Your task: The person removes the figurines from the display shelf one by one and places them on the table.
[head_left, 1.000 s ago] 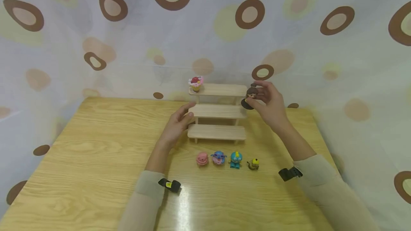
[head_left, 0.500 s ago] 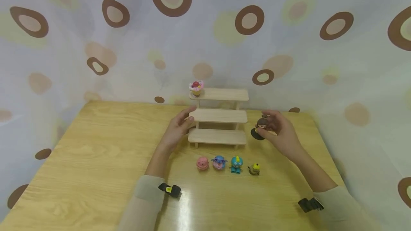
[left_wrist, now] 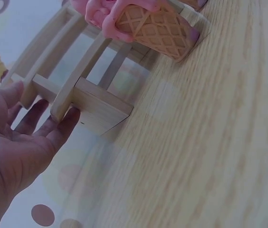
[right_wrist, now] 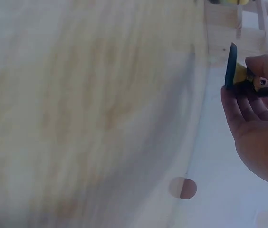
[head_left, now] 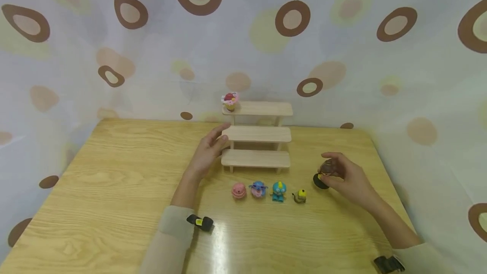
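Observation:
My left hand [head_left: 208, 150] grips the left side of a three-tier wooden display shelf [head_left: 255, 133]. In the left wrist view the thumb and fingers [left_wrist: 66, 127] lie against the ends of its boards. My right hand [head_left: 351, 181] pinches a small brown-haired figurine [head_left: 327, 168] with a black round base [head_left: 320, 181], to the right of the shelf. The right wrist view shows the figurine [right_wrist: 241, 75] between thumb and fingers; part of it is covered. A cupcake-like figurine [head_left: 230, 101] stands at the left end of the top tier.
Before the shelf, in a row on the wooden table [head_left: 125, 189], stand a pink figurine [head_left: 239, 190], a blue-and-pink one [head_left: 258, 189], a teal one [head_left: 279, 191] and a small yellow-topped one [head_left: 299, 196]. A patterned cloth [head_left: 160, 54] hangs behind the table.
My right hand has moved from beside the upper tiers down, rightward and nearer to me, with the brown-haired figurine in its grip. The left hand has stayed at the shelf.

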The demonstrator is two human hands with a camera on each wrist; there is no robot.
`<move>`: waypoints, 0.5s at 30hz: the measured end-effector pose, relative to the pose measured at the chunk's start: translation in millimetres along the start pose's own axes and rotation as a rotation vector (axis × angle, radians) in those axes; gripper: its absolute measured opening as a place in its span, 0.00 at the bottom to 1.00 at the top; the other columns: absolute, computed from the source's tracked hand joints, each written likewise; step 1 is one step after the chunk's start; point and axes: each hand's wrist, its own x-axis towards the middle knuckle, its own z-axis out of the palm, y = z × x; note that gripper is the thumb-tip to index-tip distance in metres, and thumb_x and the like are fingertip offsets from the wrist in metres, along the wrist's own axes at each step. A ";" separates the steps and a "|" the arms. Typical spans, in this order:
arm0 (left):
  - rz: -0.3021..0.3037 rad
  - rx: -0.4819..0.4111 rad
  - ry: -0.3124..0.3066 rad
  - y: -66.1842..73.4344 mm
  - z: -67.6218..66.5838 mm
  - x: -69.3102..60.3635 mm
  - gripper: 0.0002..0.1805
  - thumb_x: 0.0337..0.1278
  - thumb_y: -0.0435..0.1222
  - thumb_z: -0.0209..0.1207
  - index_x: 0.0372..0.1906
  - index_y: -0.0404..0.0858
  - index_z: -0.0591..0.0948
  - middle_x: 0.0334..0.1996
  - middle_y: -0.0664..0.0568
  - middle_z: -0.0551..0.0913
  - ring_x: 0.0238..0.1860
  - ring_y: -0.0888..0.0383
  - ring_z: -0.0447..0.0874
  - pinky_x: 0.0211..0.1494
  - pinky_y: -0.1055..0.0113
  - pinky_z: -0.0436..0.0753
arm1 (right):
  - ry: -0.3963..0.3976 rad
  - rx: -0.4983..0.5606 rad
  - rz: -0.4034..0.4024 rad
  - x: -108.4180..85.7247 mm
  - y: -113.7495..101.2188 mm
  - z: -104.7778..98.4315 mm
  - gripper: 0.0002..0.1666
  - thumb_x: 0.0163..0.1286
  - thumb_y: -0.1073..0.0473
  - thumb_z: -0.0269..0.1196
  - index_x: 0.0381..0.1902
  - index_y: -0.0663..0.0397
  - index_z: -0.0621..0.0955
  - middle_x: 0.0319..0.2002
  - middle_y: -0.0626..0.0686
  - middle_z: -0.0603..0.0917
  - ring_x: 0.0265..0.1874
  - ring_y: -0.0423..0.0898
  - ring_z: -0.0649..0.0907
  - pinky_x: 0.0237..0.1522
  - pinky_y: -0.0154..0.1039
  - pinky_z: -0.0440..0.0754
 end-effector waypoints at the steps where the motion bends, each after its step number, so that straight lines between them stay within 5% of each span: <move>1: 0.000 -0.001 0.002 0.9 -0.6 0.0 0.26 0.83 0.46 0.54 0.79 0.54 0.70 0.83 0.53 0.59 0.80 0.40 0.61 0.76 0.39 0.69 | -0.017 0.001 0.002 -2.3 2.6 1.2 0.35 0.68 0.72 0.72 0.71 0.61 0.73 0.47 0.58 0.85 0.44 0.40 0.87 0.47 0.28 0.85; 15: -0.003 -0.017 0.005 0.9 1.5 0.2 0.26 0.83 0.45 0.55 0.79 0.52 0.70 0.82 0.53 0.61 0.79 0.42 0.63 0.75 0.40 0.71 | -0.191 -0.039 -0.096 -20.2 16.9 13.0 0.34 0.58 0.79 0.75 0.62 0.66 0.78 0.45 0.53 0.87 0.41 0.47 0.89 0.47 0.33 0.88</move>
